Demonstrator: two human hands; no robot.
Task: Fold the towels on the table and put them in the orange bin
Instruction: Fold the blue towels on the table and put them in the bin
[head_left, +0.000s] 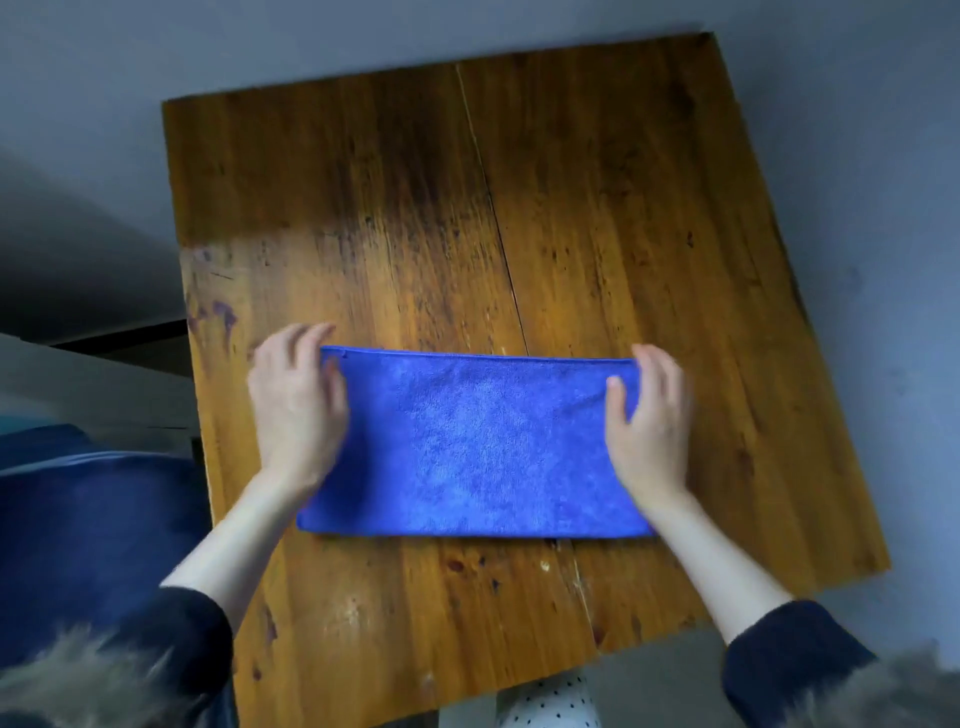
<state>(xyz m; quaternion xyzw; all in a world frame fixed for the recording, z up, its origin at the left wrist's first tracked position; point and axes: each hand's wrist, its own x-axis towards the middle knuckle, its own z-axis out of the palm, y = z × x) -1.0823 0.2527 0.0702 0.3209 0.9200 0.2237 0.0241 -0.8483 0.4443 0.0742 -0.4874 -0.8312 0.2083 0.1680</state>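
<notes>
Towel (475, 447) ends sit under my fingers: the left hand (297, 402) rests loosely open on the nine o'clock end, the right hand (649, 421) pinches the three o'clock end, thumb on top. It lies flat, already a doubled strip, at the table's (597, 208) six o'clock side. For the next fold I judge I should keep the corners matched and carry one end squarely over the other. No orange bin is in view.
</notes>
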